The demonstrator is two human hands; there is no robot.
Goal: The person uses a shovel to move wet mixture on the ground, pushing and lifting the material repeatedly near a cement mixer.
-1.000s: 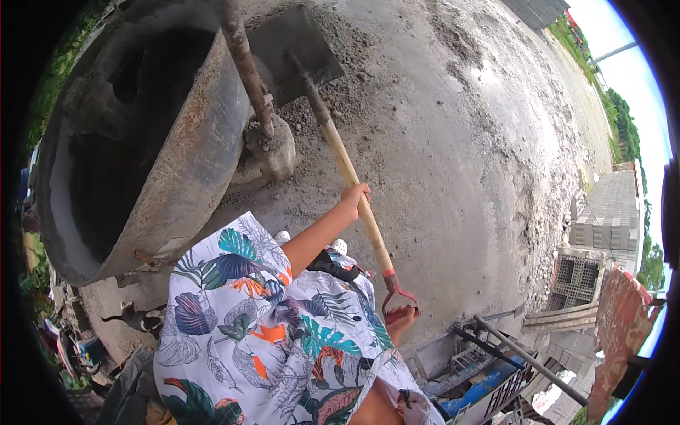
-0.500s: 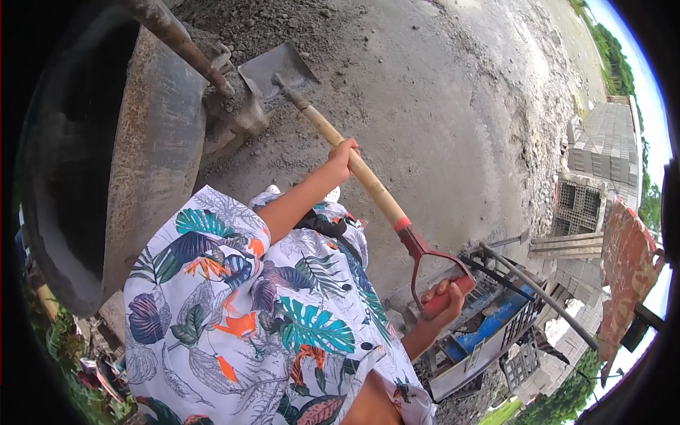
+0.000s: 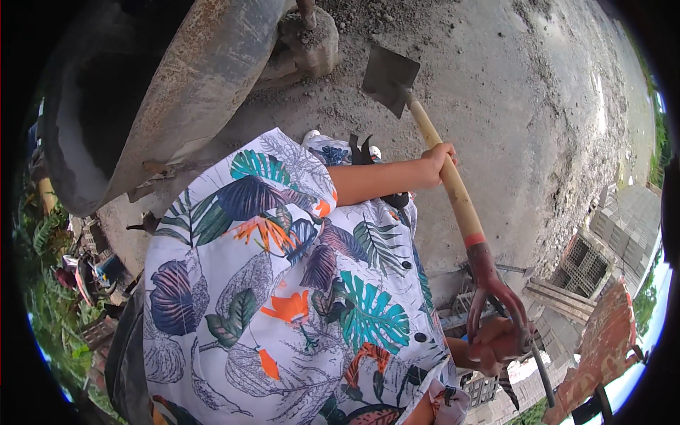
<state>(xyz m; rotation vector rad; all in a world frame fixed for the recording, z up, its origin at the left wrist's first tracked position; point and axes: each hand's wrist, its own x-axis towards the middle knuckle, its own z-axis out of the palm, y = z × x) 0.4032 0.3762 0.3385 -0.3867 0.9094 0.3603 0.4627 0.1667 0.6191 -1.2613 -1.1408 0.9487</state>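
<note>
A shovel with a square metal blade, a pale wooden shaft and a red D-shaped handle slants across the right of the head view. My left hand is closed round the shaft, partway toward the blade. At the lower right, my right hand grips the crossbar of the red handle; part of its fingers is blurred. The blade hangs over the grey ground, apart from the big rusty drum, and no heap shows on it.
The rusty metal drum, dark inside, fills the upper left. Loose gravel lies at the far side. Stacked grey blocks, a plastic crate, planks and a worn reddish panel stand at the right.
The shovel has swung right, away from the drum, and its blade has tilted. Both hands have moved right with it and keep their grip. The whole view has turned too.
</note>
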